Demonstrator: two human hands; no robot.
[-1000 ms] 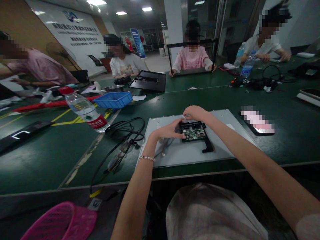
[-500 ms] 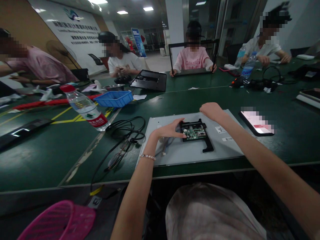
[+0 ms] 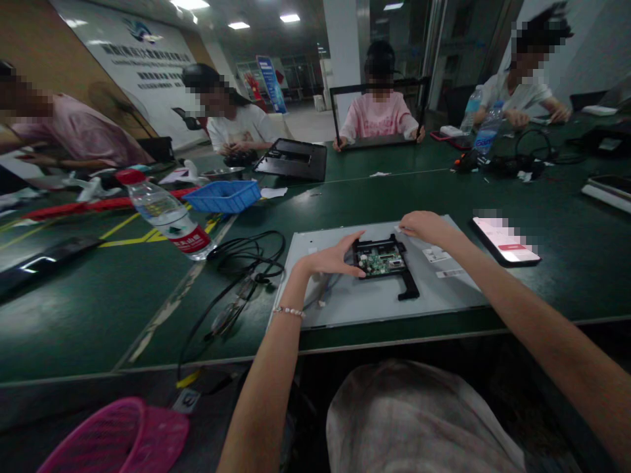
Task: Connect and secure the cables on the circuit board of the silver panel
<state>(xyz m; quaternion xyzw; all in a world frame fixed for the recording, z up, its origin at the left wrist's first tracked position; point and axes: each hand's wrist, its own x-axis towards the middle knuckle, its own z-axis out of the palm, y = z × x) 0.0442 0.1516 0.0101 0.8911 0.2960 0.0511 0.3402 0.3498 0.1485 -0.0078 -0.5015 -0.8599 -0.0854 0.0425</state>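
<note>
A grey flat panel (image 3: 345, 305) lies on the green table in front of me. On it rests a black bracket (image 3: 409, 286) framing a green circuit board (image 3: 382, 263). My left hand (image 3: 340, 257) grips the left side of the black bracket between thumb and fingers. My right hand (image 3: 424, 226) is closed near the panel's far edge, to the right of the bracket; its fingertips are too small and hidden to show what they hold. White labels (image 3: 436, 254) are stuck on the panel below that hand. Loose wires (image 3: 323, 292) lie left of the bracket.
Right of the panel lies a lit phone (image 3: 507, 242). To the left are black cables (image 3: 251, 253), a water bottle (image 3: 170, 220) and a blue basket (image 3: 224, 196). A pink basket (image 3: 118, 437) stands below the table edge. Several people sit around, one holding a black frame (image 3: 378, 141).
My right hand has moved slightly right and nearer to me, its fingertips now lower at the panel's far edge. My left hand stays on the bracket.
</note>
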